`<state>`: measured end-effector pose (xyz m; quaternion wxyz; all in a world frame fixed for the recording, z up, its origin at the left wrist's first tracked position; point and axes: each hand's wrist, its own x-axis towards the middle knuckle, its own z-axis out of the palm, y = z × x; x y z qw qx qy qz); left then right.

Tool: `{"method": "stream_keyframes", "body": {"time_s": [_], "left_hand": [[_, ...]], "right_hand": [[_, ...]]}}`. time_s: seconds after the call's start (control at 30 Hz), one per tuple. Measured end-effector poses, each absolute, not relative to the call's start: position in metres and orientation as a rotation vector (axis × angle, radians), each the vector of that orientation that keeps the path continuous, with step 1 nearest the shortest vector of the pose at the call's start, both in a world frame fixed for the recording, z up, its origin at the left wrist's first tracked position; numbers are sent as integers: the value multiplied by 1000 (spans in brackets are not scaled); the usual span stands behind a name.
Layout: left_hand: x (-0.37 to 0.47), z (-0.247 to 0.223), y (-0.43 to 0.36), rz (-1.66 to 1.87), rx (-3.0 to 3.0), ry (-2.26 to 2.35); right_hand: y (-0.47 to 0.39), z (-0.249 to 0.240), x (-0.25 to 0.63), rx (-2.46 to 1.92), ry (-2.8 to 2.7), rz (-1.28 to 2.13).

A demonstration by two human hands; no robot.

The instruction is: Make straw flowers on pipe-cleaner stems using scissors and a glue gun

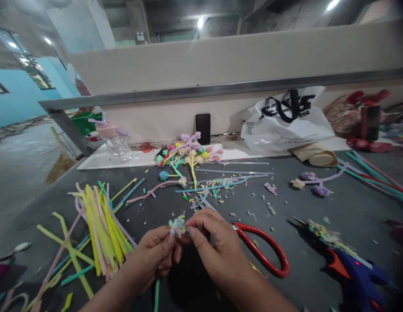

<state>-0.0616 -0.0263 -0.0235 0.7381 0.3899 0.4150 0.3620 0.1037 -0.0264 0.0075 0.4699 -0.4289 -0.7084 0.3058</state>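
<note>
My left hand (157,253) is closed around a small pastel pipe-cleaner flower (177,226), whose green stem (156,294) hangs down below the fingers. From the right, my right hand (214,242) pinches the flower's edge between thumb and fingertips. Scissors with red handles (269,247) lie partly hidden behind the right hand, blades pointing away. Just beyond the hands, loose fuzzy clippings (217,188) are scattered. Finished pipe-cleaner flowers (188,151) are piled farther back, and a blue flower (164,175) lies in front of that pile.
To the left lies a bundle of yellow and pink pipe cleaners (100,234). A blue glue gun (357,268) rests at the right, with clippings on its nozzle. A phone (203,128), a clear bottle (115,141) and a white bag (285,123) stand along the back.
</note>
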Motion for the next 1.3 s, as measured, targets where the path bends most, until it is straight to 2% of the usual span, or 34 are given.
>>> {"method": "stream_keyframes", "body": {"time_s": [0.8,1.1,1.3], "left_hand": [[-53,-21,-28,837,828,945],[-52,-22,-29,816,825,886],[-55,-26,-27,782,944,924]], "right_hand": [[-19,-5,92,-1232,-1644,796],[-22,-11,94,-1139,-1722,637],[-21,-8,91,-1177,-1632,752]]}}
